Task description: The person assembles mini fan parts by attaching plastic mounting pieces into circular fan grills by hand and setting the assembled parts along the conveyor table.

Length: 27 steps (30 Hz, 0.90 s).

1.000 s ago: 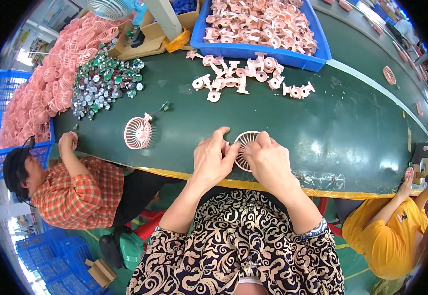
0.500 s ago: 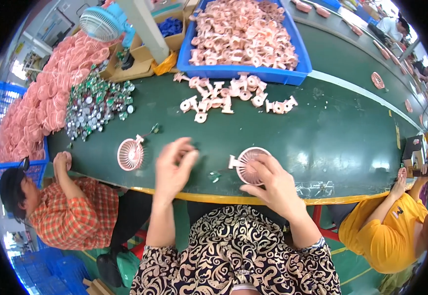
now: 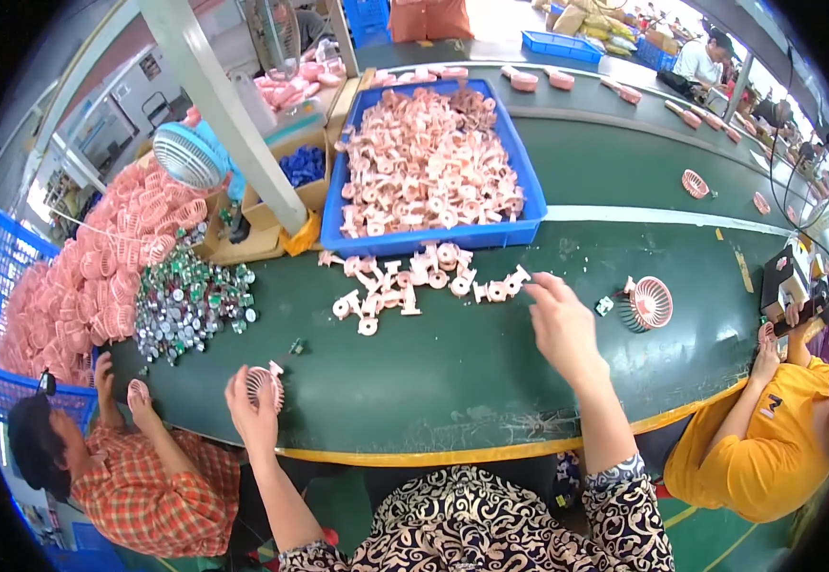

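Note:
My left hand (image 3: 254, 412) is closed round the rim of a round pink slotted fan cage (image 3: 265, 389) near the table's front edge. A small green circuit board (image 3: 297, 346) lies just beyond that cage. Farther out, my right hand (image 3: 565, 329) stretches over the table, fingers apart, its tips close to the right end of a loose group of pale pink bracket pieces (image 3: 403, 283). Nothing shows in its grasp. Another pink fan cage (image 3: 651, 303) rests to the right, with a green circuit board (image 3: 605, 306) beside it.
A blue tray (image 3: 443, 238) heaped with pale pink brackets stands at the back. To the left are a pile of circuit boards (image 3: 190, 305) and a heap of pink cages (image 3: 81, 286), near a post (image 3: 228, 114). Co-workers sit on both sides.
My right hand has let go of a fan cage, now farther right, and has reached toward the brackets. My left hand has moved left and taken hold of the other cage. The view has shifted.

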Motion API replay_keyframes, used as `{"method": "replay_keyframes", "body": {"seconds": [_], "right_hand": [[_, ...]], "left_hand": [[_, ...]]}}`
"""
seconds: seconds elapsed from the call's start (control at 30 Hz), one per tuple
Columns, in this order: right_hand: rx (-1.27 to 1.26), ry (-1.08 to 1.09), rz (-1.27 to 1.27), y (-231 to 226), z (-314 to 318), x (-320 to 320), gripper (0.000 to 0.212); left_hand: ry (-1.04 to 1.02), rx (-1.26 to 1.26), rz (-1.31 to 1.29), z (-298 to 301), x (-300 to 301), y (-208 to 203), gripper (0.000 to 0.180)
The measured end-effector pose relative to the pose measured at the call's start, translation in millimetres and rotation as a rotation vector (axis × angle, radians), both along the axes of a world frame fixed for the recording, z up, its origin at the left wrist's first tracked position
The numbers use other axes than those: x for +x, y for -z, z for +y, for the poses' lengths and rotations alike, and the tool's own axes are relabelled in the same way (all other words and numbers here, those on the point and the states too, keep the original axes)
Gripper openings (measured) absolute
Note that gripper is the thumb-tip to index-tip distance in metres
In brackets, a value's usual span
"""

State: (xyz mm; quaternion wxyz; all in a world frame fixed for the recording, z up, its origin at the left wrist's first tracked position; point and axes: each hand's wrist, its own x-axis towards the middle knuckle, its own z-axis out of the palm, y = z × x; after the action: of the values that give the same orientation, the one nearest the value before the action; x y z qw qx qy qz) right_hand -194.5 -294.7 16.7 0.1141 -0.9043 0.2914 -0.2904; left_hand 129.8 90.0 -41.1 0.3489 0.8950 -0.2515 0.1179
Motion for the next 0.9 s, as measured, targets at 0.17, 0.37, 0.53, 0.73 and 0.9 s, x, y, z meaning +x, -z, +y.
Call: {"method": "replay_keyframes", "body": {"seconds": [0.17,0.37,0.53,0.73,0.9], "right_hand": [[-0.030,-0.038,0.035,24.9,-18.4,28.1,0.030],[0.040,-0.049,-0.128,37.8,-18.6,29.1,0.017],[0.042,-0.023,-0.341,33.1,-15.5,23.5,0.012],[0.308,0.025,-0.373,22.8,0.2,8.3,0.017],[0.680,-0.003,-0.293,12.4,33.6,-11.5,0.030]], "left_hand": [[0.190,0.005,0.214,-23.3,-45.3,-23.6,0.043],[0.379,0.031,0.560,-64.3,-129.4,-52.9,0.058],[0.571,0.101,0.609,-85.6,-152.0,-59.7,0.056],[0.586,-0.022,0.496,-96.0,-152.3,-60.1,0.038],[0.610,0.077,0.096,-101.8,-149.8,-61.8,0.053]]}}
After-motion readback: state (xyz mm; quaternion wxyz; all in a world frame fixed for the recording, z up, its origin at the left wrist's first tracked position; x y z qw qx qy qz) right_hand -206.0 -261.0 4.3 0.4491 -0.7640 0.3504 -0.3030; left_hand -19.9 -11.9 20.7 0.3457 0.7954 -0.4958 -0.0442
